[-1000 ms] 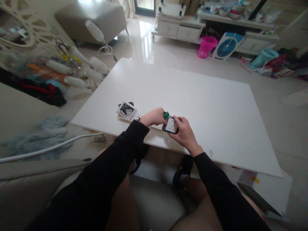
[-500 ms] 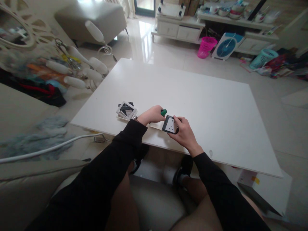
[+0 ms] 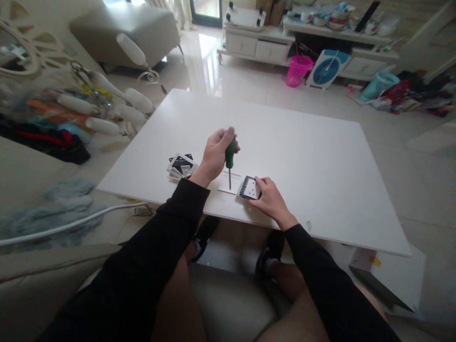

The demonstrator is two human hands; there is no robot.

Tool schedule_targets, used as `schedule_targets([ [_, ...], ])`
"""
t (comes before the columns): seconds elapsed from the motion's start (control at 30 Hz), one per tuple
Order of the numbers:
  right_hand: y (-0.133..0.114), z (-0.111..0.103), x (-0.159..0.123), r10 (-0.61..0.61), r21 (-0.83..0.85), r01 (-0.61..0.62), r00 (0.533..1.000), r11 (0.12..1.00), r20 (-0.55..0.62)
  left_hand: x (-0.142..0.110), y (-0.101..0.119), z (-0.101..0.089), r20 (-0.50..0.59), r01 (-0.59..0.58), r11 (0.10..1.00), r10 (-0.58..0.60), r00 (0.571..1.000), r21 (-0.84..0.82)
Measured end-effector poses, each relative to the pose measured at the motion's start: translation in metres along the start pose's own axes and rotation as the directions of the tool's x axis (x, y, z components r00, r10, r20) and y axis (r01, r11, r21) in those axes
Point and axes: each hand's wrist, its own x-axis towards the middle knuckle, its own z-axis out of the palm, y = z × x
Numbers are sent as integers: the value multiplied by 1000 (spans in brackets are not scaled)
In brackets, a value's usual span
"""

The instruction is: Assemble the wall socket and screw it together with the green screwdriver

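My left hand [image 3: 218, 153] is wrapped round the green handle of a screwdriver [image 3: 230, 156], its shaft pointing down. The shaft's tip shows over a flat white square plate [image 3: 223, 184] lying on the table; whether it touches the plate I cannot tell. Just to the right, my right hand [image 3: 268, 194] grips a wall socket [image 3: 250, 188] by its right side, thumb below and fingers on top. White slotted face and dark frame of the socket point upward. Beyond my left wrist lie stacked white and black frames [image 3: 182, 164].
The white table [image 3: 302, 152] spreads out before me. A small clear piece [image 3: 308, 225] lies by its front edge. White lamp arms [image 3: 131, 112] stand close to the left edge. Across the floor are a pink basket [image 3: 298, 71] and a blue fan [image 3: 327, 69].
My left hand has risen away from the socket and turned the screwdriver upright, uncovering the white plate. My right hand keeps hold of the socket, now slightly lower and nearer the table.
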Motion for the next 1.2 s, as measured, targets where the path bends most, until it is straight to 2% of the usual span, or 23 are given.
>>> schedule_targets([
  [0.23,12,2,-2,18,23,-19,999,1000,48,-9,-2,10,-5,18,996,-18,1000,-82],
  [0.37,15,4,-2,26,53,-29,998,998,56,-12,-8,16,10,65,997,-65,998,-48],
  [0.7,17,4,0,26,71,-33,996,997,87,-18,-23,24,141,45,990,-26,990,-131],
  [0.9,17,4,-1,16,67,-21,997,998,77,-19,-25,28,130,76,994,-65,989,-79],
  [1.1,17,5,-1,1,59,-4,998,998,59,-19,-29,29,161,45,990,-24,987,-133],
  [1.2,16,5,-1,8,57,-12,998,998,66,-19,-28,30,140,61,994,-48,989,-89],
])
